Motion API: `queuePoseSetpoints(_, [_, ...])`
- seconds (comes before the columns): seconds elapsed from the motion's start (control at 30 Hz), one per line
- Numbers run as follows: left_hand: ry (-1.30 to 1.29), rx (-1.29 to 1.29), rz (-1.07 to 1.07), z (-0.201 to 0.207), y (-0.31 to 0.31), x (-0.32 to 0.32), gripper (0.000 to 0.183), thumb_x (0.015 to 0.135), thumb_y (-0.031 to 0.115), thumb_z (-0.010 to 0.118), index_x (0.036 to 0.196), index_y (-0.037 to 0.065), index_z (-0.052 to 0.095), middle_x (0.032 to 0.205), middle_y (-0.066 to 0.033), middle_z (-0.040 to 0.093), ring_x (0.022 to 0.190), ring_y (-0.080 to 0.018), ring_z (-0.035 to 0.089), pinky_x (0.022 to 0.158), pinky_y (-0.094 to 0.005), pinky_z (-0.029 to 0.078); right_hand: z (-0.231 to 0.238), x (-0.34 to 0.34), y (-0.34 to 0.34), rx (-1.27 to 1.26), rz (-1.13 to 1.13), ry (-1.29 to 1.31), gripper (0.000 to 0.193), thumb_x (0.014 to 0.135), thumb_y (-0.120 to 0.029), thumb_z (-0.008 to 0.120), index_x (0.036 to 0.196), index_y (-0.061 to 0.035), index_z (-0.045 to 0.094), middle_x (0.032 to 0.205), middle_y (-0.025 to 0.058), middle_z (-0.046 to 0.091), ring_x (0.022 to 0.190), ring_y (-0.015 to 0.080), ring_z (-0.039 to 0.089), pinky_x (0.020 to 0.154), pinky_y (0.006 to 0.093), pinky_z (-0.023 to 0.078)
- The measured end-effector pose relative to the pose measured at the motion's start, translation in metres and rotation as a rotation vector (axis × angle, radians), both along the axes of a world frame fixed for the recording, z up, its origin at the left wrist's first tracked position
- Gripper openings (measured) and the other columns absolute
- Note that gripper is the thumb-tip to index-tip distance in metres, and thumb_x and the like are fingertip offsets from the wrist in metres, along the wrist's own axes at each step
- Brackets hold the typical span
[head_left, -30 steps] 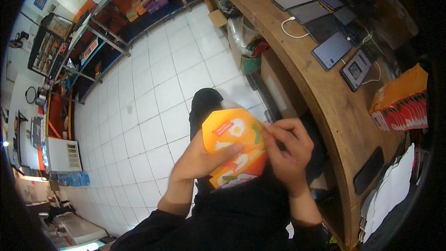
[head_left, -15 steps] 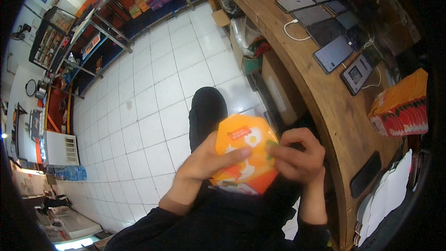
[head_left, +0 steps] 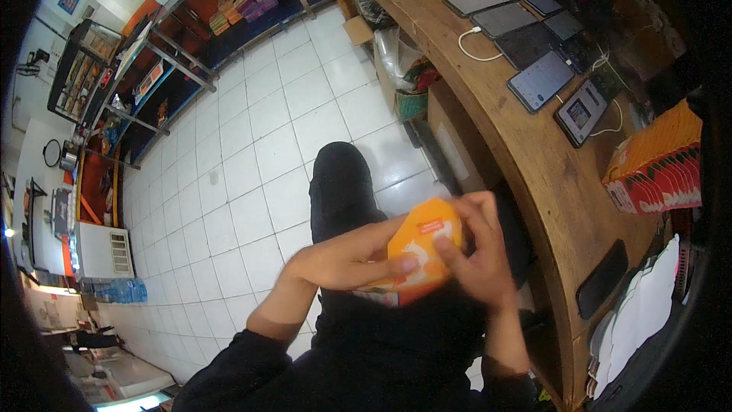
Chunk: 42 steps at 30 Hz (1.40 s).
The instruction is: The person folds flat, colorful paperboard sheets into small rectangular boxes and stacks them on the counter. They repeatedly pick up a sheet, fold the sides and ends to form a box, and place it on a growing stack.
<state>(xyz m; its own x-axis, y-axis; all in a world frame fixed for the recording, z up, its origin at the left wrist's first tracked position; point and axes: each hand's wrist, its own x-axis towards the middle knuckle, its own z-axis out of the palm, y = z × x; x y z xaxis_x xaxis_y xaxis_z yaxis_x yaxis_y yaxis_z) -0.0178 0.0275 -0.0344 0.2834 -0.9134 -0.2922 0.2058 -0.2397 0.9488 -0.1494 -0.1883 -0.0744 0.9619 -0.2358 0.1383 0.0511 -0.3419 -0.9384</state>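
Observation:
Above my lap I hold an orange cardboard food box (head_left: 424, 248) with cut-off corners and white and red printing on its face. My left hand (head_left: 347, 258) grips its left side, the thumb lying across the front. On the right edge, my right hand (head_left: 486, 255) is closed round the box, with its thumb pressed on the printed face. The fingers behind the box are hidden. My black-clad knee (head_left: 341, 175) sticks out beyond it.
To my right runs a curved wooden counter (head_left: 488, 118) bearing several phones, one of them a lit phone (head_left: 540, 80), plus charging cables. A stack of folded orange and red cartons (head_left: 654, 168), a dark phone (head_left: 602, 278) and white papers (head_left: 637, 317) lie nearer. White floor tiles (head_left: 229, 152) spread left toward shelves (head_left: 175, 69).
The box has turned, showing a narrower face, and shifted slightly right. My right hand has moved from pinching at its edge to wrapping its side, with the thumb on the front.

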Motion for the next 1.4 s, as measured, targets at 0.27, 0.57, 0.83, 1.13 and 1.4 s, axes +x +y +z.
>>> queuePoseSetpoints(0.27, [-0.406,0.206,-0.016,0.039,0.016,0.002,0.041,0.099,0.020,0.079,0.132,-0.001,0.065,0.104,-0.0175,0.080,0.084,-0.0268,0.079,0.076,-0.0383,0.061,-0.031,0.024,-0.015,0.393,-0.239,0.067,0.016,0.108,-0.015,0.066,0.108,0.0008,0.066,0.109,0.0049,0.057,0.092,0.0106,0.056,0.080,0.0261,0.047])
queuePoseSetpoints(0.57, [-1.431,-0.038,0.235,0.027,-0.015,-0.012,0.026,0.086,0.013,0.087,0.109,0.012,0.075,0.129,-0.0091,0.068,0.117,-0.0246,0.068,0.107,-0.0501,0.050,0.001,0.001,0.043,-0.386,-0.147,-0.304,0.080,0.082,-0.004,0.087,0.155,-0.0034,0.055,0.135,0.0190,0.057,0.125,0.0373,0.059,0.107,0.0467,0.051])
queuePoseSetpoints(0.83, [-1.693,-0.198,-0.057,0.050,-0.012,-0.005,0.028,0.085,0.017,0.086,0.111,0.009,0.081,0.114,-0.0004,0.080,0.111,-0.0177,0.076,0.115,-0.0440,0.052,-0.009,0.009,0.047,-0.312,-0.139,-0.486,0.047,0.080,0.006,0.082,0.126,0.0008,0.073,0.099,0.0110,0.063,0.094,0.0286,0.068,0.083,0.0428,0.057])
queuePoseSetpoints(1.13, [-0.341,-0.140,0.523,0.040,0.005,-0.004,0.083,0.088,0.011,0.090,0.153,0.000,0.039,0.120,-0.0146,0.072,0.109,-0.0242,0.077,0.098,-0.0347,0.062,0.011,0.008,0.015,-0.373,-0.009,-0.512,0.041,0.079,-0.004,0.082,0.119,-0.0161,0.082,0.092,0.0011,0.059,0.080,0.0180,0.061,0.070,0.0334,0.052])
queuePoseSetpoints(1.4, [-0.087,-0.165,0.580,0.008,-0.026,-0.012,0.041,0.100,0.010,0.078,0.136,-0.003,0.063,0.121,-0.0114,0.076,0.106,-0.0170,0.073,0.095,-0.0300,0.059,-0.001,0.010,0.007,-0.237,-0.041,-0.472,0.024,0.082,-0.010,0.088,0.106,-0.0123,0.083,0.092,0.0011,0.051,0.077,0.0152,0.052,0.064,0.0291,0.044])
